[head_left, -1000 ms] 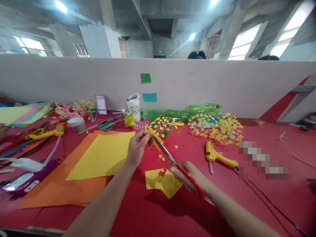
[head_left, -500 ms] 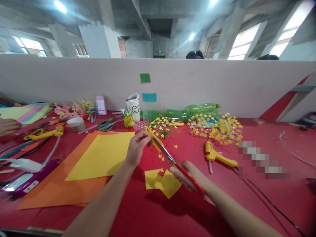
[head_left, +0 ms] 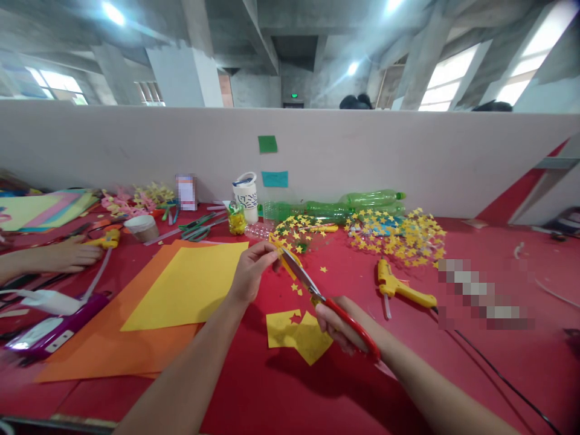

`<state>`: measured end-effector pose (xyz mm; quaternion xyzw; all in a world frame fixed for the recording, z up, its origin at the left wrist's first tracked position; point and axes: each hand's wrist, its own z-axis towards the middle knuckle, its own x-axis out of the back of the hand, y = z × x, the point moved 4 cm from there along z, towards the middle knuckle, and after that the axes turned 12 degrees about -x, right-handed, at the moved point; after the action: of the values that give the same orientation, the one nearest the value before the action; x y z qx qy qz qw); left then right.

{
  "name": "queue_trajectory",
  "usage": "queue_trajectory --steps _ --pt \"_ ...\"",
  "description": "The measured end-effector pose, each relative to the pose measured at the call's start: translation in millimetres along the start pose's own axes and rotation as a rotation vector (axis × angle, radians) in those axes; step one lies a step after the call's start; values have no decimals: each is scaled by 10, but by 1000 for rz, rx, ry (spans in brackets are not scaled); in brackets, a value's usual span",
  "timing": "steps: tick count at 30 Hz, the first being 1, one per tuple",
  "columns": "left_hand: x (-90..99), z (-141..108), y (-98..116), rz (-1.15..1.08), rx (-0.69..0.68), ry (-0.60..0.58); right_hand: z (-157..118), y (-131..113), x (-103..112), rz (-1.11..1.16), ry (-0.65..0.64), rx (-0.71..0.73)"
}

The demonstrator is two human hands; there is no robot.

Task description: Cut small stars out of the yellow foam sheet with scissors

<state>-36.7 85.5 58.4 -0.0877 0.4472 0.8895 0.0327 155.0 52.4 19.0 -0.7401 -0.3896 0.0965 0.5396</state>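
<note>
My left hand (head_left: 254,272) pinches a small piece of yellow paper (head_left: 289,263) between thumb and fingers. Red-handled scissors (head_left: 348,317) are in my right hand (head_left: 342,326), their blades pointing up and left, against the yellow paper. Below the blades, a few small cut yellow stars (head_left: 294,287) lie on the red table. Two yellow paper pieces (head_left: 312,339) rest nearer to me, one with a star-shaped cut-out. Left of my left hand are a large yellow sheet (head_left: 190,287) and orange sheets (head_left: 81,356) under it.
A yellow glue gun (head_left: 405,290) with a trailing cord lies right. Behind are star clusters (head_left: 399,235), green plastic bottles (head_left: 371,198) and a white cup (head_left: 245,202). At left, another person's hand (head_left: 75,255) is by a second glue gun (head_left: 109,238), above a purple power strip (head_left: 57,332).
Another person's hand has reached in from the left to the glue gun there. My scissors' blades have shifted slightly at the yellow paper; my left hand keeps its pinch.
</note>
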Motion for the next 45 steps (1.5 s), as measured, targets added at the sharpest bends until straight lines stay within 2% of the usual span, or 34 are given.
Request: queue_trajectory --steps 7,14,30,45 --pt "-24 1 30 84 -11 -19 16 38 21 10 28 -22" --pt "-14 3 16 44 32 -14 -11 25 40 -52 48 -31" --pt "23 14 -21 -5 77 -39 -53 -41 49 -29 45 -80" --pt "65 24 -5 -12 154 -75 -59 -58 91 -42 13 -64"
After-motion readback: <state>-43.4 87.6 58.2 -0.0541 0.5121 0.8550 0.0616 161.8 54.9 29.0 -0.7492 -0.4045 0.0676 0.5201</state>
